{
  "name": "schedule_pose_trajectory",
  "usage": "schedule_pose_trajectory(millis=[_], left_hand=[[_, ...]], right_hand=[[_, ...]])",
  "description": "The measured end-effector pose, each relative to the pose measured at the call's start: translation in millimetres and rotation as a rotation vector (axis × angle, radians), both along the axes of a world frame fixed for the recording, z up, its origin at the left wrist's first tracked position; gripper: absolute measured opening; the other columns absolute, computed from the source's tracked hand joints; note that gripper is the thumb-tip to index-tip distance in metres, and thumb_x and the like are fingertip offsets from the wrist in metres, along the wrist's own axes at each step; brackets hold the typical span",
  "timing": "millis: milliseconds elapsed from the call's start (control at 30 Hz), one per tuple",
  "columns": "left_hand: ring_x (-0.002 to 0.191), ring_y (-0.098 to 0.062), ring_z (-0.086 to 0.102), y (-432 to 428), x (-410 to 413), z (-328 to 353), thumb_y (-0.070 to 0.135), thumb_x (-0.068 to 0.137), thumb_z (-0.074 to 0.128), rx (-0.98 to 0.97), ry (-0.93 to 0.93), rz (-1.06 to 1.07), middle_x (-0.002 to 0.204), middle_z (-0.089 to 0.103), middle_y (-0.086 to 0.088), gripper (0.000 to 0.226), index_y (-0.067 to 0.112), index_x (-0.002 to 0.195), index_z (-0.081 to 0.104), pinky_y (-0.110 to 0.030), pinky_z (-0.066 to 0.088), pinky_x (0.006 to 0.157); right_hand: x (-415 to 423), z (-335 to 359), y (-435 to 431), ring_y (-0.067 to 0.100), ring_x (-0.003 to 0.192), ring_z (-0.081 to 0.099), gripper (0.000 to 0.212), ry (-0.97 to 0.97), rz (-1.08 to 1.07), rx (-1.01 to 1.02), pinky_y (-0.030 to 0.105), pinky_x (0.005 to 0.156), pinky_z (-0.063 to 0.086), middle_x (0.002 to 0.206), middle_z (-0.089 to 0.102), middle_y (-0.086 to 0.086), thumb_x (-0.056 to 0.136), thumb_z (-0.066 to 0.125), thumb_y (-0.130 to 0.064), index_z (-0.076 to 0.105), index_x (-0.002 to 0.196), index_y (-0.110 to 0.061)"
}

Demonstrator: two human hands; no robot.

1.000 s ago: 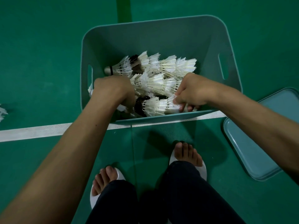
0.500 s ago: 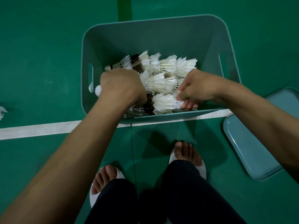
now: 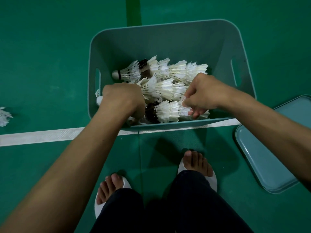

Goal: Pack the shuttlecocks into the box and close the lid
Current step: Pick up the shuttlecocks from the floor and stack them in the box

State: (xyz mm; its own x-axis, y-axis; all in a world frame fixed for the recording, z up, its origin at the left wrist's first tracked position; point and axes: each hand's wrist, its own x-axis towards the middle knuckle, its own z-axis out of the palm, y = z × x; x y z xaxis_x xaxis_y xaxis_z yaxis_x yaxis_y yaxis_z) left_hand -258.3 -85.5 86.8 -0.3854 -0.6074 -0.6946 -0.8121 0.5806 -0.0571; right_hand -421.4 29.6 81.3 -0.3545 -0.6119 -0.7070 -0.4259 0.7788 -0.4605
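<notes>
A teal plastic box (image 3: 168, 39) stands open on the green floor in front of me. Inside lie several rows of nested white shuttlecocks (image 3: 161, 88), some with dark feathers. My left hand (image 3: 122, 100) is down in the box's near left corner, closed around the left end of the nearest row of shuttlecocks. My right hand (image 3: 202, 95) pinches the feathers at the right end of that same row (image 3: 168, 111). The teal lid (image 3: 262, 152) lies flat on the floor to the right of the box.
A loose white shuttlecock (image 3: 4, 116) lies on the floor at the far left edge. A white court line (image 3: 42, 136) runs under the box's near side. My feet in white slippers (image 3: 198, 165) stand just before the box.
My left hand has dropped back lower into the near left corner after rising half a second ago. My right hand has shifted slightly along the nearest row's feathers.
</notes>
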Motion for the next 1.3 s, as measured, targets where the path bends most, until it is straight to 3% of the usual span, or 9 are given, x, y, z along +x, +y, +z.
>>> schedule_pose_trajectory(millis=[233,467,567,733,867,967,1067,1200,1300], left_hand=[[0.104,-0.036,0.064,0,-1,2,0.021,0.082,0.070,-0.180,0.097,0.001,0.117,0.062,-0.016,0.039,0.010,0.118,0.059,-0.040,0.041,0.076],[0.059,-0.020,0.046,3,-14,25,0.021,0.071,0.075,-0.247,0.054,-0.070,0.070,0.050,-0.003,0.024,0.015,0.079,0.054,-0.031,0.031,0.059],[0.072,-0.023,0.051,6,-23,24,0.025,0.074,0.075,-0.235,0.016,-0.078,0.072,0.047,-0.003,0.025,0.015,0.083,0.054,-0.033,0.033,0.067],[0.084,-0.027,0.053,6,-22,16,0.025,0.081,0.072,-0.176,0.094,-0.014,0.077,0.049,-0.003,0.027,0.015,0.101,0.055,-0.037,0.036,0.073],[0.110,-0.035,0.060,1,-11,15,0.038,0.076,0.082,-0.108,0.131,0.030,0.117,0.065,-0.012,0.050,0.015,0.117,0.063,-0.043,0.045,0.084],[0.099,-0.034,0.064,-5,0,20,0.059,0.068,0.081,-0.012,0.182,0.098,0.110,0.068,-0.010,0.060,0.016,0.107,0.064,-0.047,0.054,0.093],[0.089,-0.027,0.065,-11,7,36,0.072,0.073,0.075,0.041,0.314,0.198,0.099,0.068,-0.005,0.059,0.020,0.100,0.066,-0.042,0.054,0.085],[0.081,-0.013,0.065,-2,-2,55,0.065,0.091,0.059,0.182,0.695,0.382,0.092,0.071,0.002,0.047,0.020,0.098,0.071,-0.032,0.050,0.072],[0.086,-0.013,0.067,9,-21,53,0.061,0.098,0.052,0.329,0.910,0.532,0.102,0.072,-0.001,0.049,0.017,0.105,0.070,-0.036,0.056,0.079]], right_hand=[[-5,0,0,0.033,0.066,0.077,0.010,-0.028,-0.025,-0.051,0.029,0.047,0.057,0.066,0.074,0.020,0.094,0.068,0.002,0.069,0.083,0.001],[-8,6,-3,0.032,0.065,0.077,0.006,-0.009,-0.041,-0.049,0.032,0.057,0.062,0.059,0.072,0.016,0.091,0.070,0.004,0.070,0.085,0.004],[-2,5,-8,0.029,0.064,0.077,0.007,0.061,-0.009,-0.014,0.040,0.068,0.066,0.070,0.076,0.018,0.092,0.067,0.001,0.072,0.091,0.006],[3,8,-11,0.027,0.055,0.075,0.009,0.178,0.021,0.008,0.042,0.067,0.066,0.068,0.075,0.017,0.094,0.064,0.001,0.071,0.089,0.003],[4,11,-8,0.028,0.054,0.075,0.008,0.189,0.025,-0.004,0.043,0.063,0.066,0.066,0.072,0.019,0.092,0.062,0.003,0.069,0.089,0.004],[2,16,0,0.026,0.055,0.075,0.009,0.143,0.010,0.019,0.036,0.060,0.064,0.067,0.074,0.020,0.093,0.068,-0.002,0.071,0.089,0.005],[-1,25,6,0.028,0.058,0.076,0.020,0.081,-0.029,0.013,0.037,0.062,0.064,0.069,0.076,0.016,0.090,0.077,-0.013,0.074,0.089,0.007],[-12,41,5,0.027,0.055,0.075,0.027,0.083,-0.049,0.026,0.030,0.054,0.059,0.070,0.078,0.008,0.095,0.073,-0.022,0.074,0.088,0.004],[-24,62,8,0.020,0.054,0.075,0.020,0.137,-0.002,-0.138,0.028,0.056,0.057,0.071,0.078,0.004,0.093,0.074,-0.022,0.077,0.084,-0.005]])
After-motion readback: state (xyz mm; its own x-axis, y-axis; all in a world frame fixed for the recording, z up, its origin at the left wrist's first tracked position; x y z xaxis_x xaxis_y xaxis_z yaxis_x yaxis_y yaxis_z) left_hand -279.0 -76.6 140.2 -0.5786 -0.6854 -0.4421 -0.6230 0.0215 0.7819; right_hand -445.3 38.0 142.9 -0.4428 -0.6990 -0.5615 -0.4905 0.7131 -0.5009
